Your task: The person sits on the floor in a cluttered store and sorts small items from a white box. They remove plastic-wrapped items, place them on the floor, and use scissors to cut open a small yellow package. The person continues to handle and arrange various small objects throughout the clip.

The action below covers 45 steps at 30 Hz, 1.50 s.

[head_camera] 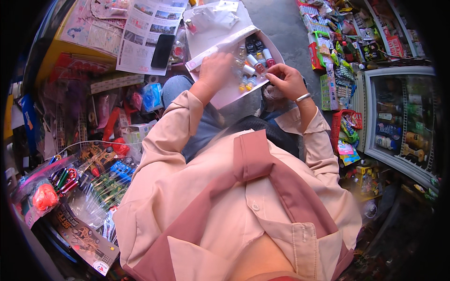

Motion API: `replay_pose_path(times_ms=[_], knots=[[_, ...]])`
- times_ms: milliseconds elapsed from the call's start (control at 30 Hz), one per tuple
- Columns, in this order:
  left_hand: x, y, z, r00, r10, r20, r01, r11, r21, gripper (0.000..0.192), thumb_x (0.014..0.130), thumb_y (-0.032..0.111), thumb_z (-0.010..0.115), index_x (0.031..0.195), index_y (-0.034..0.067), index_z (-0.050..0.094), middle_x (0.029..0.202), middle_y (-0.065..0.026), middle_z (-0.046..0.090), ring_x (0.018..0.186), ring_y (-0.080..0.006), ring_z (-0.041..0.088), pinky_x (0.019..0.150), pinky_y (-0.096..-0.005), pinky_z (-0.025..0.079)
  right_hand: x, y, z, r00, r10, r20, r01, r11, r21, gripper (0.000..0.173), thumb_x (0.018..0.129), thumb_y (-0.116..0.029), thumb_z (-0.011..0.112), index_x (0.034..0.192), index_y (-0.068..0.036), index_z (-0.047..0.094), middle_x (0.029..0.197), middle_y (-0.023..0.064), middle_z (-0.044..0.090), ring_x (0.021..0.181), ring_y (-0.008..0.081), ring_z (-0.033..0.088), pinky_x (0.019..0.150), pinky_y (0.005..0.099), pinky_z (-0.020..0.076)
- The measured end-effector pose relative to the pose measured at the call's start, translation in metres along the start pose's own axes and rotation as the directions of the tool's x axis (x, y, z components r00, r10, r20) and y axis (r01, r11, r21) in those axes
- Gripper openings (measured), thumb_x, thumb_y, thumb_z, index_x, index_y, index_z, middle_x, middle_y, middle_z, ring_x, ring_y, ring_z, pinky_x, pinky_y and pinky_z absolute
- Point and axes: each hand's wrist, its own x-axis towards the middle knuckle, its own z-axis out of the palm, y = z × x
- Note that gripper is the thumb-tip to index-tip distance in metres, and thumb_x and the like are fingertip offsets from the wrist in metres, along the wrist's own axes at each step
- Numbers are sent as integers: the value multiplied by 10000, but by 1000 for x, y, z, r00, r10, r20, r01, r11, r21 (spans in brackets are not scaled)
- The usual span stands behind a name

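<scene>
A shallow white cardboard box (224, 97) lies before me, over my knees. Inside it are several small nail polish bottles (256, 64), some with white caps and red or pink contents. Two little bottles with yellow bottoms (246, 86) sit near its front edge, and black packets (254, 44) lie at the back. My left hand (216, 70) reaches over the box's left side, its fingertips blurred beside the bottles. At the right rim is my right hand (290, 80), thumb and forefinger close together; whether anything is between them is unclear.
Beyond the box lies a white foam sheet (197, 40) with a small pink bottle (190, 26) on it. A black phone (163, 51) rests on a printed sheet (139, 31) at left. Bagged toys (109, 182) crowd my left side; snack shelves and a glass-door fridge (400, 119) stand right.
</scene>
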Motion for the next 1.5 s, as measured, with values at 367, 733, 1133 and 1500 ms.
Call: replay_pose_path(times_ms=[367, 733, 1133, 1500], knots=[[-9, -14, 9, 1000, 30, -5, -29, 993, 116, 162, 761, 249, 608, 852, 116, 595, 890, -58, 583, 966, -250, 576, 773, -403, 439, 39, -45, 42, 960, 140, 244, 115, 593, -797, 329, 768, -280, 654, 1049, -111, 637, 1025, 134, 631, 927, 305, 638, 809, 401, 505], [13, -69, -73, 936, -308, -170, 251, 923, -292, 192, 772, 248, 646, 909, 115, 626, 917, -108, 644, 881, -304, 631, 758, -415, 498, 50, -36, 35, 983, 72, 167, 45, 795, -605, 342, 699, -317, 648, 883, -34, 603, 845, 157, 655, 826, 322, 635, 752, 403, 493], [102, -103, -25, 972, -192, -134, 190, 981, -28, 202, 777, 209, 645, 952, 109, 624, 987, -106, 630, 953, -297, 621, 788, -403, 506, 99, -78, 9, 992, -81, 95, 107, 942, -319, 372, 730, -296, 670, 920, 19, 616, 774, 170, 648, 716, 255, 646, 674, 345, 506], [92, -104, -16, 939, -238, -250, 184, 958, -220, 302, 835, 188, 565, 1130, 137, 612, 1042, -118, 618, 947, -284, 623, 802, -398, 503, 190, -99, 59, 989, -79, 124, 143, 721, -678, 354, 758, -270, 682, 1009, -25, 638, 873, 168, 677, 823, 301, 658, 755, 358, 507]])
